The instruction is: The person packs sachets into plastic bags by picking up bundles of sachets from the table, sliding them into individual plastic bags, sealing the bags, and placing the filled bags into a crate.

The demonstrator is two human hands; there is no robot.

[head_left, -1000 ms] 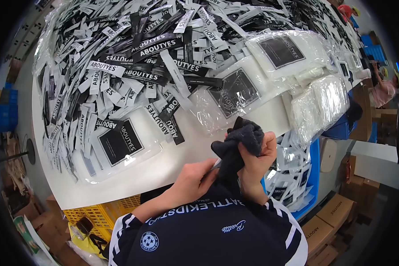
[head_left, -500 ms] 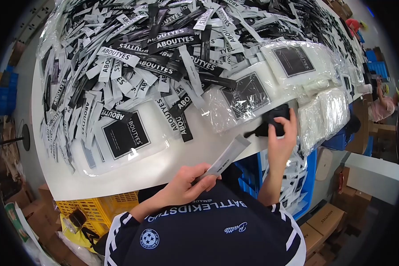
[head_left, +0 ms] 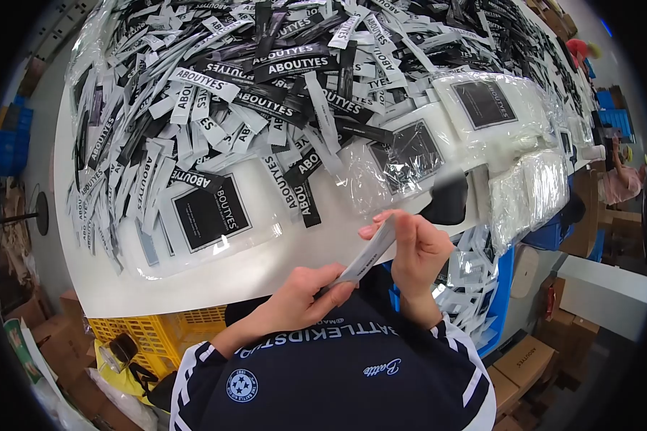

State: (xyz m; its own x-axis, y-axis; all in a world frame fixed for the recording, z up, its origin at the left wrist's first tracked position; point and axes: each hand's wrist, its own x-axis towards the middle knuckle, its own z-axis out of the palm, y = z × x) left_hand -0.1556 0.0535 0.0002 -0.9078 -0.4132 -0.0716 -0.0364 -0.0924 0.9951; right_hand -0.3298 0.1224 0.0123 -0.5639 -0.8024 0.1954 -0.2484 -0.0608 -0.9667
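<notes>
A: What lies nearest?

B: The left grip (head_left: 313, 291), thumb and fingers pinching the lower end of a slim white packet (head_left: 368, 254). The packet slants upward and rightward from that grip.

A: And the right grip (head_left: 418, 253)?

B: Its bent fingers meet the packet's upper end; whether they press together on it cannot be told.

A: What surrounds them?

B: Left of the left grip, below the desk (head_left: 313, 233), stands a yellow crate (head_left: 140, 337). Right of the right grip sits a blue bin (head_left: 508, 276) of printed packets. A black item (head_left: 449, 202), partly blurred, lies just beyond the right grip, near the desk's edge.

A: Farther out?

B: Beyond the left grip and leftward, a clear bag (head_left: 212, 215) bears a dark label. Past the right grip lies a plastic-wrapped stack (head_left: 528, 194). Beyond both grips spreads a heap of black and white packets (head_left: 244, 79), many lettered ABOUTYES. Far to the right appears another person (head_left: 622, 179).
</notes>
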